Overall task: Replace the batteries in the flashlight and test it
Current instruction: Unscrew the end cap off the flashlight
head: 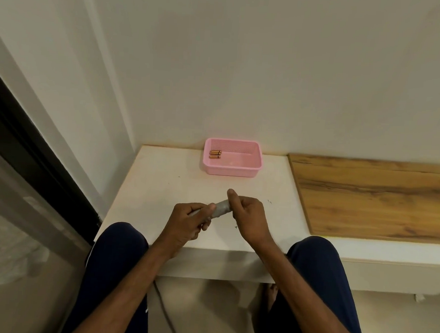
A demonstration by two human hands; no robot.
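A grey flashlight [221, 209] is held level above the white table [161, 183], between both hands. My left hand [187, 222] is wrapped round its left part, which is mostly hidden by the fingers. My right hand [247, 214] grips its wider right end, thumb raised over the top. Three copper-coloured batteries [215, 154] lie side by side in the left part of a pink perforated basket [250, 155] at the back of the table.
A wooden board [376, 199] covers the counter to the right of the white table. A wall stands just behind the basket. A dark-framed glass door [34, 160] runs along the left. My knees sit at the table's front edge, and a cable [163, 309] trails on the floor.
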